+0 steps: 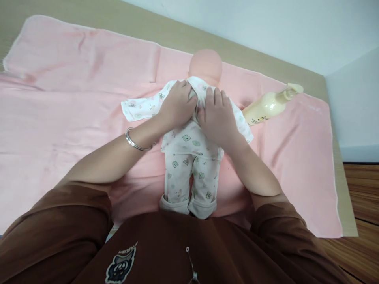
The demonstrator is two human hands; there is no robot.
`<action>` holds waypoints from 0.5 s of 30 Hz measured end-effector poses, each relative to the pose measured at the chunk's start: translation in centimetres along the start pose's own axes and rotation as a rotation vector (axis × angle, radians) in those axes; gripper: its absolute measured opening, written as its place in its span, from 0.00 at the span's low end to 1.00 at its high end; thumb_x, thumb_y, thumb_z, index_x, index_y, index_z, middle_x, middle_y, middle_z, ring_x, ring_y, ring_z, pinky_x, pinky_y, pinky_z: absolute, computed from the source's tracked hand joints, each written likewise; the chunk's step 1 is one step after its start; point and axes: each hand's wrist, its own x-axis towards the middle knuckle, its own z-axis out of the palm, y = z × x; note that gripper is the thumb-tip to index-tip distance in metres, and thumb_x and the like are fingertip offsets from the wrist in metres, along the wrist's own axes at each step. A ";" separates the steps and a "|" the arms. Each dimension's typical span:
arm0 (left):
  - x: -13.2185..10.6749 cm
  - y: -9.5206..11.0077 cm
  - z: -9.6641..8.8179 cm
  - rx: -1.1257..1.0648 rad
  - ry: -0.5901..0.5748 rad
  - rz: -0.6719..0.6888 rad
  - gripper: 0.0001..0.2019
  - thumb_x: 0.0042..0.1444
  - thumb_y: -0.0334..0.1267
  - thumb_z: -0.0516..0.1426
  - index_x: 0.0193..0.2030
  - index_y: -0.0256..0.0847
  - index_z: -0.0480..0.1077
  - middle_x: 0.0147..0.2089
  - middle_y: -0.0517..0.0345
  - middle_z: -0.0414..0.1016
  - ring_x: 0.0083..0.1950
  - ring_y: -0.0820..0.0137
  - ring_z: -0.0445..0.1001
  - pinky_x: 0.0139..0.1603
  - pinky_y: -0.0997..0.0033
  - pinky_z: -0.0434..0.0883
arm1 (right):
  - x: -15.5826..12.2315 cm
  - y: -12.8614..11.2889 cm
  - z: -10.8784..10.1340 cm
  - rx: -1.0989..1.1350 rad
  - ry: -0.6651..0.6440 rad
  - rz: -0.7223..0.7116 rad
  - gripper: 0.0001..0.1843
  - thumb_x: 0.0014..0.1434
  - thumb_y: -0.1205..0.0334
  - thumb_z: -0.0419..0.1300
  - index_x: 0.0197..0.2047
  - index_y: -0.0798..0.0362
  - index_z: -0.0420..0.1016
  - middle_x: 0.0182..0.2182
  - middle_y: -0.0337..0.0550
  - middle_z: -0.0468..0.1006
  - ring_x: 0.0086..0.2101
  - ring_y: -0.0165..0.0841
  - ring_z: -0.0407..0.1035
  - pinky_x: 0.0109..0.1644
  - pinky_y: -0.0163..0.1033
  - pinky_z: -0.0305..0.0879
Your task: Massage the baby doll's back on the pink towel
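Note:
A baby doll [206, 65] in white printed clothes lies stretched out in front of me, its smooth bald head pointing away. My left hand [179, 104] is closed on the baby shirt [189, 138] near the neck, with the thumb by the front opening. Just across that opening, my right hand [218, 116] has its fingers curled over the other side of the shirt. A darker gap in the cloth shows between the thumbs. The fingertips are partly hidden in the fabric. The matching pants [177, 173] have wide cuffs toward me.
A pale yellow pump bottle [266, 106] lies tilted at the right, beside the doll's sleeve. Under everything spreads a wrinkled pink blanket [74, 130] on a wooden tabletop [266, 59]. A white wall [296, 31] stands behind, and wooden flooring [361, 197] shows at right.

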 end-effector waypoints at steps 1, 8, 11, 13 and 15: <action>0.4 -0.3 0.2 0.015 -0.014 -0.021 0.12 0.70 0.37 0.48 0.48 0.46 0.73 0.53 0.44 0.78 0.62 0.50 0.75 0.69 0.42 0.73 | -0.5 -0.5 0.0 0.012 0.004 -0.006 0.34 0.75 0.55 0.44 0.77 0.62 0.52 0.78 0.66 0.54 0.78 0.58 0.48 0.80 0.69 0.49; 0.2 -0.9 1.4 0.059 0.049 -0.030 0.16 0.74 0.47 0.49 0.60 0.45 0.69 0.62 0.42 0.76 0.69 0.50 0.71 0.75 0.45 0.65 | 1.0 0.2 -0.7 0.099 0.007 0.043 0.27 0.75 0.57 0.47 0.70 0.64 0.64 0.68 0.61 0.70 0.70 0.51 0.63 0.77 0.56 0.60; -0.1 -1.4 1.9 0.025 0.062 -0.039 0.23 0.74 0.54 0.47 0.65 0.45 0.68 0.64 0.42 0.76 0.70 0.49 0.71 0.76 0.42 0.64 | 2.3 1.5 -0.1 0.147 0.030 0.142 0.26 0.76 0.52 0.46 0.64 0.63 0.69 0.62 0.62 0.76 0.64 0.51 0.69 0.73 0.56 0.64; -0.1 -1.4 1.9 0.014 0.059 -0.054 0.24 0.73 0.55 0.47 0.67 0.46 0.68 0.64 0.42 0.76 0.70 0.48 0.71 0.76 0.41 0.63 | 2.8 2.0 0.6 0.135 0.061 0.168 0.27 0.76 0.48 0.46 0.63 0.62 0.69 0.61 0.63 0.76 0.62 0.51 0.69 0.71 0.58 0.64; -0.2 -1.3 1.8 0.016 0.050 -0.074 0.25 0.73 0.56 0.47 0.66 0.47 0.69 0.65 0.42 0.76 0.70 0.48 0.71 0.76 0.40 0.63 | 2.9 2.3 1.5 0.105 0.111 0.154 0.29 0.76 0.44 0.45 0.62 0.59 0.69 0.59 0.61 0.76 0.60 0.51 0.70 0.69 0.60 0.65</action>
